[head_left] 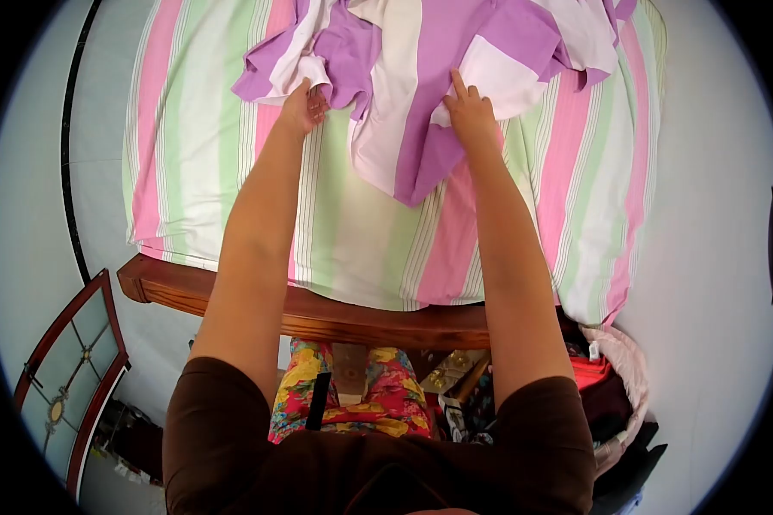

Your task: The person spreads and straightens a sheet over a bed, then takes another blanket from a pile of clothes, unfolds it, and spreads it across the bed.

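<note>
A purple and pale pink garment (404,94) with wide colour panels lies loosely spread and partly crumpled on the bed; its upper part runs out of view. My left hand (304,108) is at its left edge, palm turned partly up, the thumb by a pale cuff-like fold and the loosely curled fingers apart from it. My right hand (471,110) rests on the garment's right portion. Its index finger is stretched forward over a purple panel, with the thumb out to the side. Between my hands, a pointed corner of cloth hangs down toward me.
Under the garment is a pink, green and white striped bedsheet (352,249). A wooden bed edge (386,319) runs in front of me. At the lower right stands a pink-rimmed basket (631,378) of clothes; a framed glass panel (73,360) is at the left.
</note>
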`<state>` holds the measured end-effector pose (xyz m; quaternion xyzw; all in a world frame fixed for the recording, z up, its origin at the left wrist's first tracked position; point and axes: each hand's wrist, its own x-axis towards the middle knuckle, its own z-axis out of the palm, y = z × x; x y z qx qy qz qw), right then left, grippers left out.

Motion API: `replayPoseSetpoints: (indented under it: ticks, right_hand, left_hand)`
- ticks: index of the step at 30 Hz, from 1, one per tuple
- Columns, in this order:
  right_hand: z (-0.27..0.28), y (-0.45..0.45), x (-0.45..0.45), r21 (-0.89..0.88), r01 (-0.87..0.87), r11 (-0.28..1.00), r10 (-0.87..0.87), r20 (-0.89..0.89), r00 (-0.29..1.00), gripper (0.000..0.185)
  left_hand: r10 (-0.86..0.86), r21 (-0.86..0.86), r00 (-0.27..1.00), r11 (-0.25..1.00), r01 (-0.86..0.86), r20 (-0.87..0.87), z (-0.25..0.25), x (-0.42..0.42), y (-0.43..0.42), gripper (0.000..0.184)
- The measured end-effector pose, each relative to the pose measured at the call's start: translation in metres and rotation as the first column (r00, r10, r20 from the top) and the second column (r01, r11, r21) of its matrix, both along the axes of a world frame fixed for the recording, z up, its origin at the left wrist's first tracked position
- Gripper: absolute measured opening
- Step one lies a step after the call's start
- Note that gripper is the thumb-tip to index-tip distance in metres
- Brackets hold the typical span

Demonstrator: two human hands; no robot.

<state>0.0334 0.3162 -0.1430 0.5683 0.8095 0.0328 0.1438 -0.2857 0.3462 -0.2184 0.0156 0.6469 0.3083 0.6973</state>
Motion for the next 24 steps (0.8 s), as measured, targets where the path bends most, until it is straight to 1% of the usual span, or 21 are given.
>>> replayPoseSetpoints:
  ticks: [2,3,5,6,7,8,9,10,11,12,13,14,15,16,17,18,19,20,21,23,24]
  right_hand:
    - [-0.006,-0.001,0.000,-0.003,-0.031,1.000,0.032,0.035,0.999,0.029]
    - [-0.009,0.000,0.005,0.007,-0.082,0.997,0.082,-0.004,0.997,0.027]
    - [-0.012,0.002,0.030,0.036,-0.187,0.982,0.190,-0.079,0.979,0.024]
    - [-0.013,0.000,0.050,0.038,-0.153,0.988,0.156,-0.138,0.978,0.022]
    - [-0.011,-0.001,0.075,0.041,-0.117,0.992,0.122,-0.195,0.973,0.019]
    - [0.006,-0.004,0.101,-0.046,-0.018,0.999,0.010,-0.165,0.986,0.020]
    - [0.035,-0.012,0.128,-0.128,0.087,0.988,-0.103,-0.123,0.987,0.021]
    - [0.075,-0.022,0.157,-0.056,0.033,0.998,-0.035,-0.041,0.999,0.025]
    - [0.094,-0.041,0.200,0.073,-0.007,0.997,0.015,-0.111,0.994,0.027]
    - [0.129,-0.060,0.230,0.123,-0.019,0.992,0.023,-0.032,0.999,0.027]
    - [0.168,-0.080,0.238,0.225,-0.091,0.970,0.092,0.009,0.996,0.025]
    - [0.200,-0.099,0.233,0.202,-0.076,0.976,0.070,0.039,0.997,0.025]
    - [0.226,-0.121,0.227,0.178,-0.059,0.982,0.048,0.067,0.997,0.025]
    - [0.243,-0.149,0.222,0.176,-0.045,0.983,0.034,0.062,0.998,0.026]
    - [0.253,-0.177,0.217,0.180,-0.033,0.983,0.023,0.057,0.998,0.026]
    - [0.258,-0.206,0.212,0.132,0.008,0.991,-0.012,0.030,0.999,0.027]
    - [0.258,-0.233,0.206,0.083,0.048,0.995,-0.048,0.004,0.999,0.027]
    - [0.252,-0.255,0.198,0.043,0.075,0.996,-0.073,-0.047,0.996,0.028]
    - [0.243,-0.274,0.187,-0.002,0.098,0.995,-0.098,-0.094,0.991,0.029]
    - [0.216,-0.300,0.168,-0.126,0.187,0.974,-0.207,-0.172,0.963,0.030]
    - [0.195,-0.308,0.158,-0.153,0.194,0.969,-0.216,-0.144,0.966,0.028]
  left_hand:
    - [0.002,0.025,0.998,1.000,0.000,-0.066,-0.003,-0.001,0.006,0.036]
    - [0.004,0.043,0.995,0.999,0.000,-0.102,-0.005,-0.003,0.011,0.033]
    - [0.339,0.271,0.937,0.912,-0.307,-0.080,-0.009,-0.021,0.026,0.030]
    - [0.470,0.379,0.881,0.826,-0.418,-0.051,-0.009,-0.038,0.032,0.030]
    - [0.417,0.493,0.904,0.808,-0.322,-0.092,-0.017,-0.075,0.038,0.031]
    - [0.462,0.506,0.864,0.804,-0.312,-0.201,-0.001,-0.108,0.045,0.032]
    - [0.463,0.579,0.840,0.781,-0.235,-0.284,0.026,-0.140,0.044,0.032]
    - [0.492,0.615,0.796,0.763,-0.200,-0.353,0.052,-0.178,0.042,0.025]
    - [0.485,0.567,0.761,0.802,-0.189,-0.431,0.072,-0.229,0.036,0.028]
    - [0.466,0.674,0.834,0.720,-0.164,-0.295,0.094,-0.265,0.016,0.032]
    - [0.384,0.684,0.838,0.729,-0.017,-0.387,0.147,-0.266,-0.011,0.032]
    - [0.375,0.691,0.834,0.722,0.010,-0.404,0.205,-0.242,-0.038,0.032]
    - [0.364,0.691,0.817,0.720,0.058,-0.448,0.232,-0.246,-0.067,0.032]
    - [0.335,0.695,0.874,0.719,0.004,-0.352,0.274,-0.229,-0.100,0.035]
    - [0.396,0.639,0.859,0.762,-0.110,-0.324,0.293,-0.231,-0.136,0.038]
    - [0.417,0.628,0.829,0.771,-0.104,-0.374,0.313,-0.227,-0.173,0.041]
    - [0.503,0.571,0.808,0.776,-0.267,-0.306,0.317,-0.239,-0.216,0.040]
    - [0.552,0.572,0.779,0.756,-0.317,-0.297,0.313,-0.253,-0.259,0.039]
    - [0.627,0.475,0.680,0.763,-0.439,-0.379,0.297,-0.279,-0.304,0.038]
    - [0.721,0.423,0.541,0.692,-0.585,-0.434,0.267,-0.295,-0.363,0.038]
    - [0.735,0.438,0.514,0.677,-0.592,-0.442,0.249,-0.301,-0.374,0.037]
